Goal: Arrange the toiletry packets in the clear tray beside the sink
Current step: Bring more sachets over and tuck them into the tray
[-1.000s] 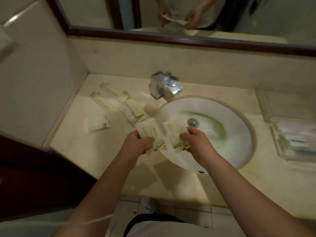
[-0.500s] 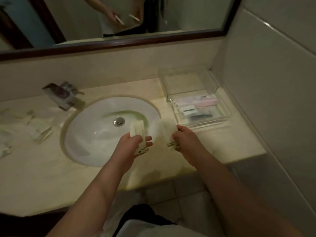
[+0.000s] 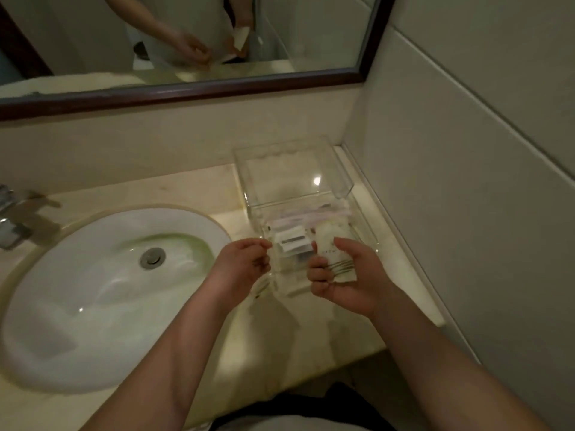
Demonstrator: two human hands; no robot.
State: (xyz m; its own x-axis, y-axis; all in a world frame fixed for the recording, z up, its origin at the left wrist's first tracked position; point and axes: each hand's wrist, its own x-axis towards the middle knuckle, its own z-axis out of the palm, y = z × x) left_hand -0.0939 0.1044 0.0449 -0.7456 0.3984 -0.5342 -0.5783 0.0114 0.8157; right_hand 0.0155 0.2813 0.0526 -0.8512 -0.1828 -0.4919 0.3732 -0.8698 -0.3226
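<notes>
The clear tray stands on the counter in the right corner, right of the sink. It holds a white packet and a pink strip. My right hand holds a cream toiletry packet upright over the tray's front right part. My left hand hovers at the tray's front left corner with its fingers pinched. A blurred striped packet end shows just below its fingers.
The white sink basin fills the left, with the chrome tap at the far left edge. A tiled wall closes the right side, close to the tray. A dark-framed mirror runs along the back.
My view has swung right from the loose packets left of the sink to the tray. Both hands moved right, from over the basin to the tray's front edge, carrying packets.
</notes>
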